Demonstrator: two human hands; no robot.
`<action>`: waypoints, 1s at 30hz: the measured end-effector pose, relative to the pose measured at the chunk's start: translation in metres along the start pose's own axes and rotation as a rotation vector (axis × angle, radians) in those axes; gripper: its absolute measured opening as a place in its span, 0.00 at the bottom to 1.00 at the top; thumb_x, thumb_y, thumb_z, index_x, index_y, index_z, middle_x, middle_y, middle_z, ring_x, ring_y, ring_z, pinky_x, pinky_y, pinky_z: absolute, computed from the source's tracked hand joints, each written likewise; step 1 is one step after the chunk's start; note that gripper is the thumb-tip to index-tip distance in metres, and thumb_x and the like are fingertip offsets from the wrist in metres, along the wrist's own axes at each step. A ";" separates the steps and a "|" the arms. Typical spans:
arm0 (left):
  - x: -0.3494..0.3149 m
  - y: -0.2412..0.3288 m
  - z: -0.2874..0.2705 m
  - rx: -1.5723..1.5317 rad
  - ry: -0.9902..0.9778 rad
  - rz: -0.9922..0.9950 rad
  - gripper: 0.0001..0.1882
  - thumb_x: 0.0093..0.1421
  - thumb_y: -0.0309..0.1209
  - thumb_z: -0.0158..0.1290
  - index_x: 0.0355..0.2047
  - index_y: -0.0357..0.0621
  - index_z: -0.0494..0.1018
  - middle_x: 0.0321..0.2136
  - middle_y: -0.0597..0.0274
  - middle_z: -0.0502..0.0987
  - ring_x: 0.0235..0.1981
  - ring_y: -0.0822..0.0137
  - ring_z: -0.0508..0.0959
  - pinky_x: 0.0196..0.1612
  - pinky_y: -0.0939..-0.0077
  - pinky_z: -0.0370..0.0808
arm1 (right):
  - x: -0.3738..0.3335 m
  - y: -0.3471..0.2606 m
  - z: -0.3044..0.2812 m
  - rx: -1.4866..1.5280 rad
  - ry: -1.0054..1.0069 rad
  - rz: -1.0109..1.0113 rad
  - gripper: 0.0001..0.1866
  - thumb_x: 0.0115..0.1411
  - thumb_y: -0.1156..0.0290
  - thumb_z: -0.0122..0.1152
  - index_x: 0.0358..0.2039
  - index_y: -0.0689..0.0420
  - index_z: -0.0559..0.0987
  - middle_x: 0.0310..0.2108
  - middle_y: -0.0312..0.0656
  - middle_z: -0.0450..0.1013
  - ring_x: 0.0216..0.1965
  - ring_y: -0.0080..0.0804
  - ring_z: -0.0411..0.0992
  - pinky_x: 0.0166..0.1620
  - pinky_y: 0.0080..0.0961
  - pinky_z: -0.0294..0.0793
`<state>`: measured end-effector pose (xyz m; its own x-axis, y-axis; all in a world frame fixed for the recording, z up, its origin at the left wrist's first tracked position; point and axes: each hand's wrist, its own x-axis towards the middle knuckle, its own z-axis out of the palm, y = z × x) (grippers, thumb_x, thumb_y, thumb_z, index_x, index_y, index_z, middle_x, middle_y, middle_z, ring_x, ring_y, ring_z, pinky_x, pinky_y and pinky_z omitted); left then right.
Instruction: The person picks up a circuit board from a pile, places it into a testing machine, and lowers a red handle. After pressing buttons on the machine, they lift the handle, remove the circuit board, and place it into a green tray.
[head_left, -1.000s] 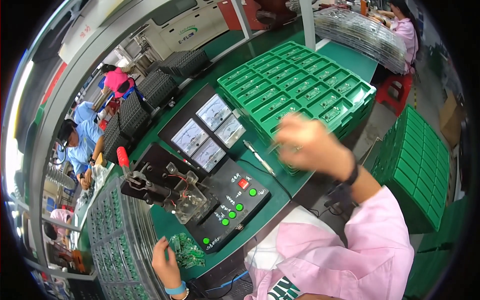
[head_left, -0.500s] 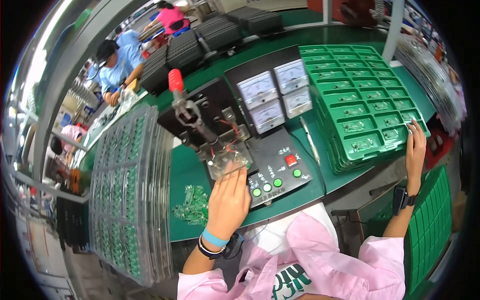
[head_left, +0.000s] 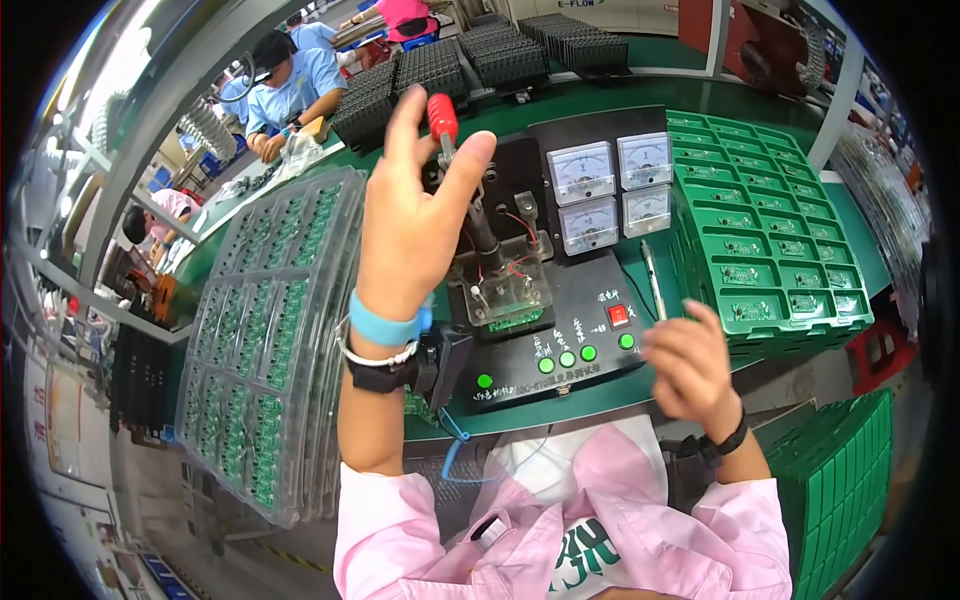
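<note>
My left hand [head_left: 410, 225] is raised at the toggle clamp, thumb and fingers spread on either side of its red handle [head_left: 441, 116]; whether it touches is unclear. Below, the clamp's clear plate [head_left: 510, 285] sits over a green circuit board [head_left: 516, 321] on the black test fixture [head_left: 585, 310]. My right hand [head_left: 690, 365] hovers beside the fixture's right front corner, fingers loosely bent and somewhat blurred, with nothing visible in them. Near it are a red switch [head_left: 618, 315] and a green button [head_left: 626, 341]. My left forearm mostly hides the loose boards.
Stacked green trays [head_left: 770, 327] holding boards stand on the right. Clear trays [head_left: 290, 330] full of boards are piled on the left. A pen-like tool [head_left: 653, 280] lies beside the panel meters [head_left: 582, 174]. Black racks [head_left: 430, 75] and a co-worker [head_left: 290, 85] are beyond.
My left hand has risen from the clear plate to the red handle. My right hand has left the green tray and moved left toward the fixture. The view has shifted.
</note>
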<state>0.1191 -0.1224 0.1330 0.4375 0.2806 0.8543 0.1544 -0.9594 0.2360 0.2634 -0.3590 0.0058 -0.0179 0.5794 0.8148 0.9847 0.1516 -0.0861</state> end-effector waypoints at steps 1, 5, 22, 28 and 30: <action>-0.002 -0.004 0.004 -0.223 0.039 -0.004 0.31 0.49 0.25 0.63 0.56 0.37 0.70 0.56 0.46 0.71 0.57 0.46 0.71 0.59 0.53 0.67 | -0.001 -0.006 0.008 0.065 -0.077 -0.032 0.15 0.45 0.80 0.55 0.36 0.61 0.79 0.41 0.46 0.76 0.42 0.45 0.75 0.58 0.53 0.66; -0.057 -0.007 0.008 -0.337 -0.065 0.284 0.33 0.47 0.21 0.63 0.56 0.37 0.69 0.54 0.46 0.72 0.55 0.44 0.73 0.58 0.53 0.69 | -0.004 -0.016 0.036 0.208 -0.141 0.010 0.21 0.45 0.77 0.60 0.44 0.59 0.76 0.49 0.49 0.73 0.48 0.48 0.73 0.57 0.54 0.66; -0.180 -0.056 -0.032 -0.198 -0.501 -0.159 0.27 0.50 0.24 0.62 0.53 0.41 0.73 0.53 0.47 0.70 0.54 0.47 0.71 0.57 0.58 0.68 | -0.026 -0.046 0.072 -0.041 -0.213 0.038 0.24 0.47 0.71 0.66 0.48 0.54 0.78 0.53 0.38 0.73 0.49 0.36 0.71 0.57 0.41 0.65; -0.158 -0.059 -0.031 -0.199 -0.462 -0.135 0.33 0.47 0.37 0.68 0.55 0.47 0.72 0.49 0.53 0.69 0.52 0.49 0.70 0.53 0.56 0.69 | -0.022 -0.052 0.074 -0.015 -0.172 0.104 0.21 0.47 0.71 0.65 0.45 0.53 0.80 0.49 0.33 0.75 0.47 0.32 0.72 0.55 0.39 0.65; -0.146 -0.059 -0.024 -0.204 -0.450 -0.074 0.37 0.44 0.40 0.69 0.56 0.47 0.71 0.48 0.54 0.69 0.51 0.50 0.69 0.52 0.56 0.69 | -0.024 -0.051 0.075 -0.027 -0.176 0.101 0.21 0.47 0.71 0.65 0.46 0.53 0.80 0.50 0.32 0.75 0.47 0.32 0.72 0.55 0.39 0.65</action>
<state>0.0252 -0.1078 0.0053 0.7779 0.2893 0.5578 0.0429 -0.9101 0.4122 0.2002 -0.3204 -0.0521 0.0530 0.7222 0.6896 0.9873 0.0656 -0.1445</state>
